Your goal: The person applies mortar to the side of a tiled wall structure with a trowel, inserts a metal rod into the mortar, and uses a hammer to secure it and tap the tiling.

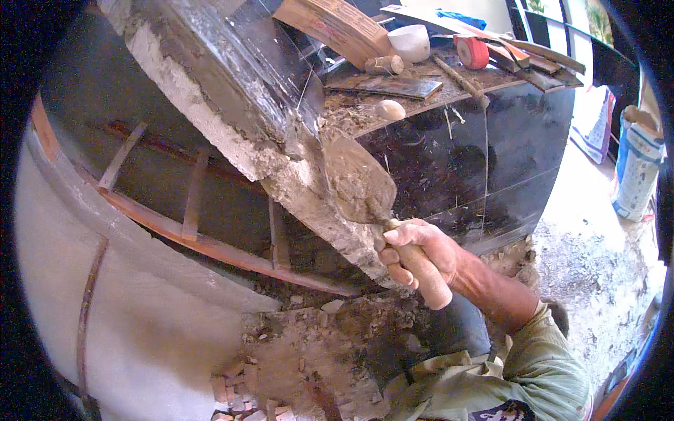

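My right hand [439, 254] is closed around the wooden handle of a trowel [430, 277], reaching in from the lower right in a green sleeve [544, 358]. Grey wet mortar coats the trowel's broad blade. The blade rests against or just over the rough broken edge [298, 179] of a slab, by the corner of a dark tiled surface [235, 67]; exact contact cannot be made out. Mortar is smeared along that edge. My left hand is out of view.
A cluttered ledge holds a wooden block [330, 28], a white cup [409, 43], a red tape roll [472, 52] and a hammer-like stick [460, 81]. A wooden ladder [196, 245] lies beyond the slab at left. Rubble [242, 382] covers the floor; a sack [637, 165] stands right.
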`<control>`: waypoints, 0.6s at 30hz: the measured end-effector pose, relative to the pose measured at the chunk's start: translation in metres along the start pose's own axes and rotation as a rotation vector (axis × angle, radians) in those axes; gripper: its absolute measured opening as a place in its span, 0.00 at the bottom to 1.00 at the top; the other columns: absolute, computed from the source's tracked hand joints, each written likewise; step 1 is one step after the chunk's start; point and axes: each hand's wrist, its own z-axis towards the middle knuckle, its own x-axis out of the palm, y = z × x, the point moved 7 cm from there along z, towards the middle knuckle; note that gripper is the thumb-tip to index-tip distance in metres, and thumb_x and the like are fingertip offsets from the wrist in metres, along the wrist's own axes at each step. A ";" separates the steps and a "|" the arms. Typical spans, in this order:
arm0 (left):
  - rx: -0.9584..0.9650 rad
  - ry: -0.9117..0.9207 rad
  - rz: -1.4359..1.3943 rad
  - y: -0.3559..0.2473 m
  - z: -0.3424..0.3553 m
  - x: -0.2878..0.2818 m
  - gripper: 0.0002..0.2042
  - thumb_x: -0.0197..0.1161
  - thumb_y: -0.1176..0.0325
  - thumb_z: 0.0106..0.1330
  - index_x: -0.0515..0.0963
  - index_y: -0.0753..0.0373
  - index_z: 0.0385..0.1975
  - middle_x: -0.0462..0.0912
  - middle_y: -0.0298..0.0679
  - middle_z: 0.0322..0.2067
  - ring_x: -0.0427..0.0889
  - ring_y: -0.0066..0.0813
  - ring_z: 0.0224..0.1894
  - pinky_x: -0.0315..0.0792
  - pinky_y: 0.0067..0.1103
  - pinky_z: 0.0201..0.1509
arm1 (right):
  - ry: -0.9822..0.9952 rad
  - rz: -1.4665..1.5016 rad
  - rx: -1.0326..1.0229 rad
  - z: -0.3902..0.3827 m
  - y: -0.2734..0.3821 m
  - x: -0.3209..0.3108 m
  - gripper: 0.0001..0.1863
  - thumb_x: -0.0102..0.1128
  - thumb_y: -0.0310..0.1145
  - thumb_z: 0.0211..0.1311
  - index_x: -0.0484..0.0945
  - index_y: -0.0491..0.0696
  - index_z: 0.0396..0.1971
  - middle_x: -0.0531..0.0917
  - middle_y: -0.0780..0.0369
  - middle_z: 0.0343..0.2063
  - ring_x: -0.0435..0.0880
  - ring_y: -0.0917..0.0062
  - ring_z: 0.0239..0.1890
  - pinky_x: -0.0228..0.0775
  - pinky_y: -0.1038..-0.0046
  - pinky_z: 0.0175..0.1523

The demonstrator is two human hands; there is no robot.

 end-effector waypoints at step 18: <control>-0.015 0.035 0.019 -0.016 -0.016 -0.016 0.15 0.56 0.75 0.64 0.73 0.74 0.49 0.69 0.53 0.57 0.74 0.44 0.54 0.71 0.31 0.57 | 0.383 0.496 0.032 0.024 -0.001 0.042 0.22 0.45 0.45 0.63 0.71 0.38 0.36 0.71 0.60 0.21 0.69 0.76 0.07 0.65 0.74 0.09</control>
